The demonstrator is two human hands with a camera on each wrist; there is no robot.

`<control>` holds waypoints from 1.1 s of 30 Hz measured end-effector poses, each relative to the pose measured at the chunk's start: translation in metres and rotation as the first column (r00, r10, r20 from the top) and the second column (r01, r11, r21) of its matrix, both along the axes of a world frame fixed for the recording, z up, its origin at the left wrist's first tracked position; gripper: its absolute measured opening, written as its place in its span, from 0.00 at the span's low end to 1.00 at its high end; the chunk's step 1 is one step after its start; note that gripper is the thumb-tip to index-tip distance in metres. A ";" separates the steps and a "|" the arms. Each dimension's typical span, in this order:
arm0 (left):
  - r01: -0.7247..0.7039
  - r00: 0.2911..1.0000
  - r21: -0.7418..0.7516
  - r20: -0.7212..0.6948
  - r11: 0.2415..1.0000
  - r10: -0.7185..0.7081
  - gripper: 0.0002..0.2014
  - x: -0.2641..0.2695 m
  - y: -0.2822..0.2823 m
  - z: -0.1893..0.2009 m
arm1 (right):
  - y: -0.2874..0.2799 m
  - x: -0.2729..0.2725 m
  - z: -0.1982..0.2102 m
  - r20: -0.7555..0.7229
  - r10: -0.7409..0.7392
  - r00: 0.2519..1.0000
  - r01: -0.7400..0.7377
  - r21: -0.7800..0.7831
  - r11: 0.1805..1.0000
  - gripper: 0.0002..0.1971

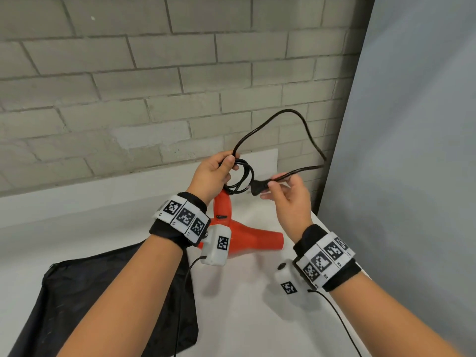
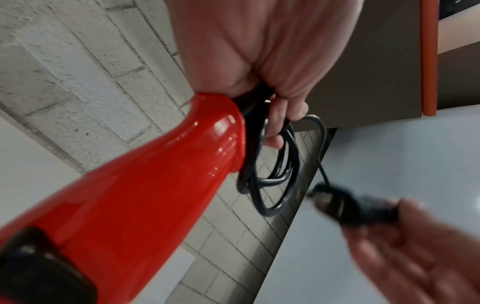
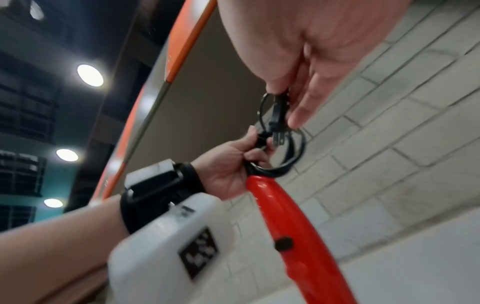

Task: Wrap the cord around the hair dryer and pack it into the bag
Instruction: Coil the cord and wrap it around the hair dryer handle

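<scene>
A: What lies farthest left?

B: A black bag [image 1: 110, 300], slack on the white tabletop [image 1: 257, 318], below and to the left of the left hand [image 1: 211, 173], partly under that forearm.

A: And the left hand itself?

B: Its fingers [image 2: 283, 115] are curled tight round several black coils of the cord [image 1: 240, 176], gathered at the butt of the handle. The red hair dryer [image 1: 242, 235] hangs below those fingers, handle up, with its nozzle pointing off to the right, under the right hand. Whether the body rests on the tabletop or hangs just above it, I cannot tell.

A: Where do the coils sit?

B: Bunched against the end of the handle and dangling just beside the fingers, not wound round the dryer's body.

A: What runs between the hands?

B: A loose length of cord rises from the left fingers, arches high toward the brick wall [image 1: 128, 86], then drops to the right hand [image 1: 288, 199].

A: What is the right hand doing?

B: Thumb and forefinger pinch the plug [image 1: 257, 191] by its black body, with the other fingers [image 3: 309, 98] spread loosely. The prongs point toward the coils, close beside the left fingers but apart from them.

A: Anything right of that?

B: A grey backdrop sheet [image 1: 412, 150].
</scene>
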State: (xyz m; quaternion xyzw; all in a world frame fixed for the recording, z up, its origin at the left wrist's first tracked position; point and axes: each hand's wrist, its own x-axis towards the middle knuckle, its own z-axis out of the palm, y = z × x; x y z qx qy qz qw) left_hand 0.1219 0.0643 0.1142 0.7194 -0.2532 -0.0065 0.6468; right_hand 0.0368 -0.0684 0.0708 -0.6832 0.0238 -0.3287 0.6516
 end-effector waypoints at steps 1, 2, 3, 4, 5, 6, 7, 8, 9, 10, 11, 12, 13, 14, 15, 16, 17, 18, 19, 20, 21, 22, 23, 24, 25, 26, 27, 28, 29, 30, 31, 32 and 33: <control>-0.003 1.000 0.001 0.001 1.000 0.003 0.10 0.001 0.000 0.000 | 0.005 0.003 0.004 0.060 0.004 0.998 -0.006 0.036 0.999 0.12; -0.006 1.000 0.000 0.000 1.000 0.006 0.10 0.003 0.000 -0.001 | 0.009 0.006 0.007 0.096 0.010 0.995 -0.015 0.053 0.998 0.12; -0.006 1.000 -0.004 0.000 1.000 0.006 0.11 0.004 0.000 -0.001 | 0.013 0.010 0.008 0.111 0.018 0.994 -0.023 0.044 0.999 0.12; -0.005 1.000 -0.009 -0.002 1.000 0.005 0.11 0.005 0.000 -0.001 | 0.016 0.013 0.009 0.109 0.026 0.994 -0.028 0.017 0.999 0.12; -0.004 1.000 -0.014 -0.007 1.000 0.004 0.13 0.006 0.000 0.000 | 0.019 0.016 0.008 0.096 0.021 0.995 -0.019 -0.022 1.000 0.12; -0.002 1.000 -0.019 -0.014 1.000 0.002 0.14 0.005 -0.001 0.000 | 0.021 0.019 0.008 0.082 0.001 0.997 0.006 -0.076 0.997 0.10; 0.002 1.000 -0.026 -0.021 1.000 -0.003 0.15 0.004 -0.001 0.001 | 0.022 0.022 0.008 0.070 -0.035 0.997 0.044 -0.144 0.989 0.07; 0.008 1.000 -0.031 -0.027 0.999 -0.009 0.15 0.003 -0.001 0.002 | 0.024 0.026 0.008 0.057 -0.071 0.996 0.082 -0.214 0.973 0.04; 0.012 0.999 -0.029 -0.034 0.999 -0.013 0.15 0.002 -0.001 0.002 | 0.026 0.029 0.009 0.052 -0.110 0.993 0.120 -0.276 0.954 0.02; 0.015 0.999 -0.028 -0.039 1.000 -0.016 0.14 0.001 -0.001 0.002 | 0.027 0.032 0.008 0.045 -0.152 0.987 0.158 -0.328 0.931 0.03; 0.020 0.999 -0.029 -0.039 0.999 -0.021 0.14 0.001 -0.001 0.002 | 0.029 0.036 0.008 0.043 -0.194 0.980 0.196 -0.371 0.908 0.04; 0.025 0.999 -0.030 -0.035 0.999 -0.026 0.14 0.003 0.000 0.001 | 0.031 0.039 0.009 0.045 -0.235 0.971 0.233 -0.398 0.887 0.06; 0.033 0.999 -0.030 -0.031 0.999 -0.034 0.13 0.004 0.001 0.000 | 0.033 0.042 0.009 0.048 -0.265 0.963 0.261 -0.406 0.876 0.07; 0.046 0.998 -0.029 -0.030 0.999 -0.046 0.12 0.006 0.002 -0.001 | 0.034 0.046 0.010 0.036 -0.275 0.961 0.267 -0.388 0.882 0.09; 0.061 0.998 -0.028 -0.029 0.998 -0.062 0.11 0.007 0.003 -0.002 | 0.035 0.050 0.012 0.001 -0.248 0.969 0.233 -0.350 0.907 0.12; 0.078 0.997 -0.022 -0.022 0.997 -0.078 0.12 0.008 0.004 -0.002 | 0.034 0.053 0.014 -0.048 -0.181 0.982 0.158 -0.308 0.938 0.16; 0.091 0.996 -0.011 -0.009 0.996 -0.091 0.13 0.008 0.005 -0.003 | 0.033 0.057 0.017 -0.094 -0.090 0.991 0.060 -0.284 0.957 0.18; 0.100 0.995 0.002 0.007 0.995 -0.100 0.14 0.008 0.005 -0.003 | 0.032 0.058 0.020 -0.129 -0.006 0.992 -0.032 -0.288 0.957 0.18; 0.103 0.995 0.010 0.017 0.995 -0.103 0.15 0.009 0.006 -0.003 | 0.029 0.059 0.022 -0.158 0.050 0.986 -0.098 -0.317 0.943 0.16; 0.099 0.995 0.012 0.013 0.995 -0.099 0.16 0.009 0.007 -0.003 | 0.026 0.058 0.022 -0.181 0.079 0.980 -0.141 -0.360 0.922 0.14; 0.091 0.996 0.008 -0.002 0.996 -0.091 0.16 0.010 0.007 -0.002 | 0.022 0.056 0.020 -0.205 0.085 0.975 -0.165 -0.415 0.895 0.12; 0.081 0.997 0.002 -0.018 0.997 -0.081 0.15 0.012 0.008 -0.002 | 0.017 0.052 0.015 -0.226 0.084 0.970 -0.185 -0.475 0.860 0.09; 0.072 0.997 -0.006 -0.026 0.997 -0.072 0.15 0.013 0.008 -0.002 | 0.011 0.047 0.007 -0.252 0.077 0.965 -0.204 -0.528 0.824 0.05; 0.064 0.998 -0.013 -0.024 0.998 -0.064 0.14 0.014 0.008 -0.002 | 0.003 0.043 -0.004 -0.295 0.063 0.954 -0.227 -0.563 0.794 0.05; 0.059 0.998 -0.020 -0.019 0.998 -0.060 0.13 0.014 0.008 -0.002 | -0.005 0.037 -0.017 -0.368 0.028 0.929 -0.254 -0.583 0.772 0.06; 0.054 0.998 -0.026 -0.016 0.998 -0.055 0.13 0.015 0.009 -0.002 | -0.012 0.031 -0.030 -0.462 -0.023 0.887 -0.293 -0.599 0.745 0.08; 0.048 0.999 -0.030 -0.015 0.998 -0.048 0.13 0.016 0.009 -0.003 | -0.019 0.026 -0.042 -0.561 -0.089 0.823 -0.346 -0.619 0.704 0.10; 0.045 0.999 -0.033 -0.016 0.998 -0.045 0.13 0.016 0.008 -0.003 | -0.025 0.019 -0.051 -0.648 -0.152 0.746 -0.424 -0.638 0.643 0.11; 0.045 0.999 -0.034 -0.017 0.998 -0.045 0.13 0.015 0.007 -0.002 | -0.028 0.014 -0.058 -0.720 -0.212 0.660 -0.517 -0.641 0.568 0.12; 0.047 0.999 -0.036 -0.017 0.998 -0.048 0.13 0.015 0.006 -0.002 | -0.030 0.010 -0.062 -0.772 -0.270 0.576 -0.600 -0.623 0.502 0.12; 0.046 0.999 -0.038 -0.018 0.998 -0.047 0.13 0.014 0.005 -0.001 | -0.030 0.006 -0.062 -0.806 -0.327 0.493 -0.658 -0.591 0.467 0.12; 0.038 0.999 -0.041 -0.024 0.998 -0.039 0.13 0.013 0.003 -0.001 | -0.030 0.002 -0.061 -0.824 -0.382 0.419 -0.696 -0.562 0.448 0.13; 0.028 0.999 -0.043 -0.032 0.999 -0.029 0.13 0.012 0.003 -0.001 | -0.030 -0.002 -0.060 -0.820 -0.434 0.374 -0.716 -0.552 0.427 0.14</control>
